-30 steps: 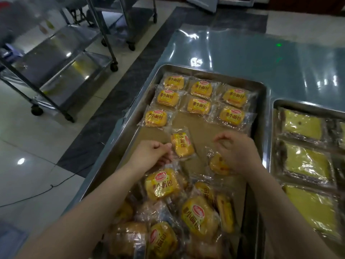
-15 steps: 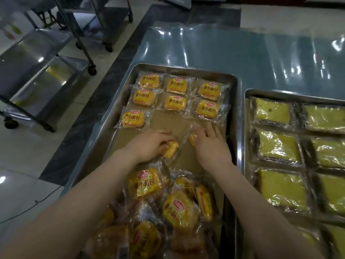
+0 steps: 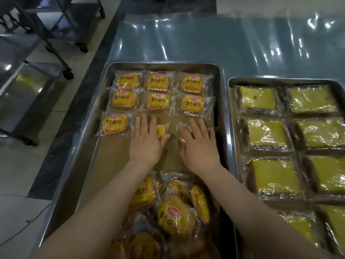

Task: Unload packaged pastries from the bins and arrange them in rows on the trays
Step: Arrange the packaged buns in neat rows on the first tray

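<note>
A steel tray lined with brown paper holds yellow packaged buns in rows at its far end; the third row starts with one bun at the left. My left hand lies flat, fingers spread, on a second bun in that row. Beside it my right hand presses flat on a third bun, which it mostly hides. A loose heap of wrapped buns fills the near end of the tray, under my forearms.
A second steel tray at the right holds rows of wrapped yellow-green cake squares. Both trays sit on a blue film-covered table. Wheeled steel racks stand on the tiled floor at the left.
Both hands carried a bun each up from the heap to the third row and now lie flat on them. The view has shifted forward and to the right.
</note>
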The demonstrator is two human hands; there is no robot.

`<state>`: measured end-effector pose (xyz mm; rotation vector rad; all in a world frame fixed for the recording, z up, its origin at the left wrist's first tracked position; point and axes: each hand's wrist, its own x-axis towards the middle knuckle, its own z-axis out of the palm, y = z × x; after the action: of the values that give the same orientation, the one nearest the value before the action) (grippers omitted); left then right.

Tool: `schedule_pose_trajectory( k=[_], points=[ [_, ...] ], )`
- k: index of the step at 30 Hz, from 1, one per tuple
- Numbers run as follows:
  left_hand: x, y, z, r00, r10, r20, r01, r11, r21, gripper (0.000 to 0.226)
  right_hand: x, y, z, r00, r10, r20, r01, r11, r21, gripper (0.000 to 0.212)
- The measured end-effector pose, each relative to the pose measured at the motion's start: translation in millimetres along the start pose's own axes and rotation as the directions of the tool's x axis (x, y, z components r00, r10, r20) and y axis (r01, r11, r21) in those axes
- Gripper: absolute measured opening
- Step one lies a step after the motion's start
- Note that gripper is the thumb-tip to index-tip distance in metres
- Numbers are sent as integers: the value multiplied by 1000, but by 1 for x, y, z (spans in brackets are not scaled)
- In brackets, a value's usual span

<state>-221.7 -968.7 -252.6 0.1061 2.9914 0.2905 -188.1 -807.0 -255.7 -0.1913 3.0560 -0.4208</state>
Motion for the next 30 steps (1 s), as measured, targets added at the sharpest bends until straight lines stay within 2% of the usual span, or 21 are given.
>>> schedule_pose_trajectory(
  k=[4, 8, 15, 21, 24, 27, 30],
  points=[
    [5, 6, 8, 996, 20, -91, -19, 1000, 13, 71, 7, -2, 4, 999, -33, -1, 33, 999, 0, 56],
    [11, 3, 10, 993, 10, -116, -6, 999, 41, 72, 10, -4, 7, 999, -42, -2, 42, 999, 11, 61],
    [20, -2, 13, 987, 91, -130, -84, 995, 56, 73, 19, -1, 8, 1000, -17, 3, 17, 999, -34, 57],
    [21, -4, 3, 989, 125, -73, -122, 992, 40, 81, 19, -1, 2, 999, -10, -35, 8, 998, -61, 54],
    [3, -4, -16, 982, 152, -114, -161, 984, -79, 74, 11, -3, -7, 991, -16, -133, 19, 999, 26, 54],
    [-37, -16, -38, 976, 185, -113, -213, 915, -342, 52, -8, 0, -13, 978, -8, -208, 45, 984, 174, 47],
    [-81, -40, -51, 984, 178, -8, -160, 864, -478, 44, -33, 2, -14, 995, 57, -85, -15, 902, 431, 37]
  ],
)
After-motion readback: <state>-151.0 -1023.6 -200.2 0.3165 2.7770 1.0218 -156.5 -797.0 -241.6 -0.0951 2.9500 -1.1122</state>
